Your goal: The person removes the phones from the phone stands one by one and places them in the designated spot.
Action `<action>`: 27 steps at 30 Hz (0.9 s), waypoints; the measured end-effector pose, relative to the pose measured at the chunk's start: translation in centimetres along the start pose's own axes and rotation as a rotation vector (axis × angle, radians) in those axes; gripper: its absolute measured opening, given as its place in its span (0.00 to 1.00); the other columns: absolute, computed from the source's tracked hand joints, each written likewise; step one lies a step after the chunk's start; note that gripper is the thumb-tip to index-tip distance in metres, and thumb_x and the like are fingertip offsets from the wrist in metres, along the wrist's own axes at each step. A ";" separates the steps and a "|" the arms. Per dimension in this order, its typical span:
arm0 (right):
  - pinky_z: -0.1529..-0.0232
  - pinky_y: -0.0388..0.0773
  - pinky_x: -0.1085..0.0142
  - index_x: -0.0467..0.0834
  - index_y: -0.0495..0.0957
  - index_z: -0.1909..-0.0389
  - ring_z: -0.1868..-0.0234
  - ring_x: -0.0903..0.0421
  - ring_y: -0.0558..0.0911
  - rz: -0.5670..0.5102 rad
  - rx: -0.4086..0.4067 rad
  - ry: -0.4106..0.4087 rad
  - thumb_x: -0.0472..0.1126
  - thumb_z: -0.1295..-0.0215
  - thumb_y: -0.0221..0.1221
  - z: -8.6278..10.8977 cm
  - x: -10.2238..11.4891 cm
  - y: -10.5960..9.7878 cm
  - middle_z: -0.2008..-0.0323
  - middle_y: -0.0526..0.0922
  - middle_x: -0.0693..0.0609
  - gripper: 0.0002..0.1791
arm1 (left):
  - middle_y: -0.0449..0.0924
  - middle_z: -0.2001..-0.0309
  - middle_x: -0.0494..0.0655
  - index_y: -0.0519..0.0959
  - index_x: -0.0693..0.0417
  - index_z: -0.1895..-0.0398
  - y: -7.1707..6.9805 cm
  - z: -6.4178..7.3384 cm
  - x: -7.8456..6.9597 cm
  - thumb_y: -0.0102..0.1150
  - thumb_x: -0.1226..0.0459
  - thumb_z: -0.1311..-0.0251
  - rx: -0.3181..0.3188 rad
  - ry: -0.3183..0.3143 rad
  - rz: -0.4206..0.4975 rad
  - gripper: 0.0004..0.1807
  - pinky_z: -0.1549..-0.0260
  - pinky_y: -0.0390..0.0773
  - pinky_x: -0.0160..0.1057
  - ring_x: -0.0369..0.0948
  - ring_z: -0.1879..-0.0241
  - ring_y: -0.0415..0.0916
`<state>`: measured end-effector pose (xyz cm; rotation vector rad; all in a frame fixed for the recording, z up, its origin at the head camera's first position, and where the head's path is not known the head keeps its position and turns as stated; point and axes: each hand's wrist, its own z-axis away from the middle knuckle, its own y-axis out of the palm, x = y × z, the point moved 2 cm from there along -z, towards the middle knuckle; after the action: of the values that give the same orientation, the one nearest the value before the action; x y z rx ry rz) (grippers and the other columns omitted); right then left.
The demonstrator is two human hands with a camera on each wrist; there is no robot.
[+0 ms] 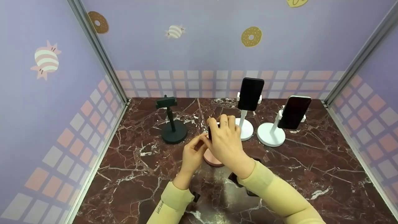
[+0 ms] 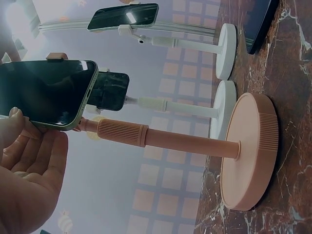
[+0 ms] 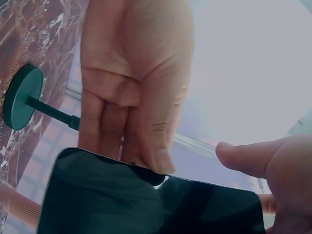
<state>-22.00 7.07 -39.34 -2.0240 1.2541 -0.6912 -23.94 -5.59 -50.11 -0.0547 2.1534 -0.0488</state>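
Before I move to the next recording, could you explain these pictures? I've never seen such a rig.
No machine here: a person works with two bare hands. The upright-looking view comes from a camera worn on the head, facing forward and down; the two sideways-turned views come from cameras on each wrist.

A dark green stand, a pink stand and two white stands holding dark phones are on the marbled table, and a phone-like slab lies flat near the pink one.

The left hand pinches the edge of a pale-edged phone at the top of the pink stand. The right hand curves over that phone; its exact grip is partly hidden.
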 end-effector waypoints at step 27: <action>0.65 0.68 0.53 0.45 0.71 0.60 0.54 0.42 0.68 0.109 -0.309 0.021 0.43 0.50 0.76 -0.1 0.2 2.5 0.60 0.72 0.44 0.23 | 0.83 0.47 0.71 0.77 0.77 0.41 0.3 0.1 -0.2 0.62 0.78 0.36 -0.020 -0.053 0.018 0.20 0.46 0.84 0.34 0.41 0.48 0.84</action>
<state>-23.43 6.01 -41.13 -2.1751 1.5500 -0.4908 -23.77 -5.25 -50.02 -0.0476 2.1014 -0.0156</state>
